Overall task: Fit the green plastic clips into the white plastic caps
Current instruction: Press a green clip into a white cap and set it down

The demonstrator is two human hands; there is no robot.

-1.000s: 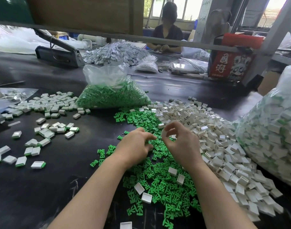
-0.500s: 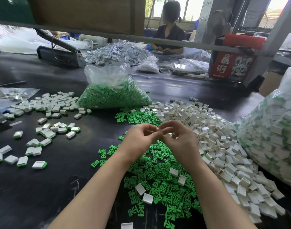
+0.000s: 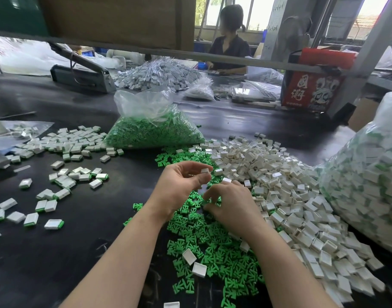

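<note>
My left hand is raised a little over the black table and pinches one small white cap at its fingertips. Just below and to the right, my right hand is lowered onto the loose pile of green clips, with its thumb and forefinger curled round a green clip. A wide heap of white caps lies to the right of both hands. Two stray white caps rest on the green pile near my forearms.
A clear bag of green clips stands behind the piles. Finished white pieces with green edges are scattered at the left. A large bag of such pieces bulges at the right. A red box, a grey machine and a seated person are beyond.
My hands were joined fingertip to fingertip above the green pile. Now they have parted: the left has lifted with a white cap, the right has dropped onto the green clips.
</note>
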